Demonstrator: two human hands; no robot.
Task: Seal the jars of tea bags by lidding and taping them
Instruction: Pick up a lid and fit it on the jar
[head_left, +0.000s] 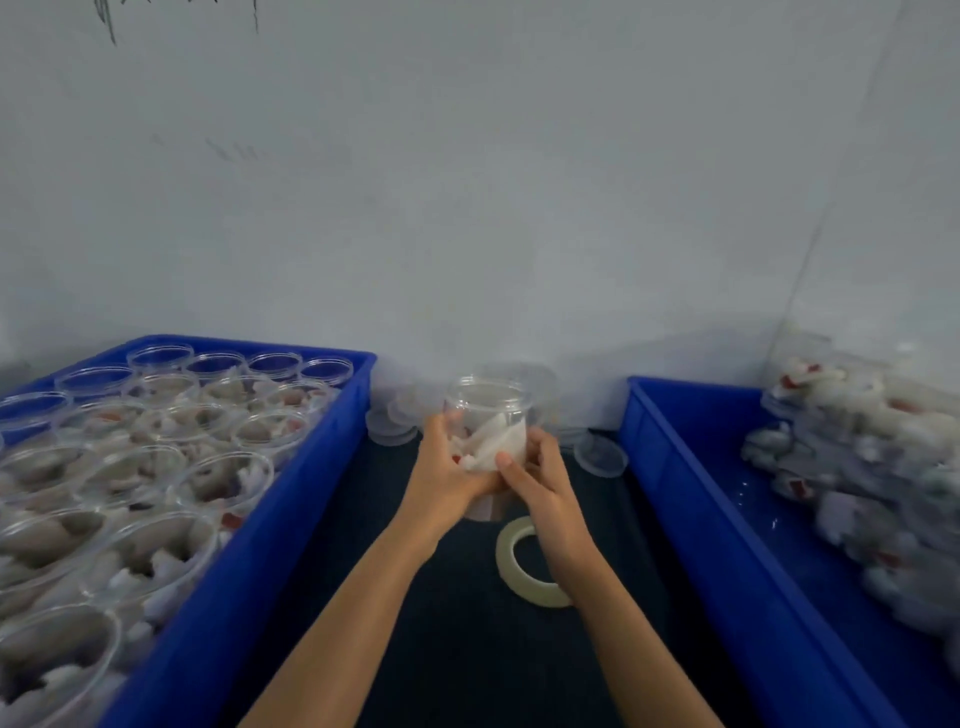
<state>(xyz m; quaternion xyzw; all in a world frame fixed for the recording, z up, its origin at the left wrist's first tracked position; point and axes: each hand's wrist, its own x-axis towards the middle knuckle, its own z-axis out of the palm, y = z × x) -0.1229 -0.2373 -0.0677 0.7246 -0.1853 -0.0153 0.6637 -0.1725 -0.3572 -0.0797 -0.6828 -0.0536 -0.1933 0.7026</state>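
Observation:
A clear plastic jar (491, 415) with white tea bags inside is held up over the dark table, between the two blue crates. No lid sits on its open mouth. My left hand (447, 470) grips its left side and bottom. My right hand (535, 478) wraps its right side, thumb across the front. A roll of clear tape (511, 558) lies flat on the table just below my right wrist, partly hidden by the forearm. Loose clear lids (602, 457) lie at the back of the table near the wall.
A blue crate (244, 587) on the left holds several open jars of tea bags. A second blue crate (691, 514) on the right holds a pile of jars lying on their sides (852, 457). A grey wall rises close behind. More stacked lids (389, 421) sit behind the left crate's corner.

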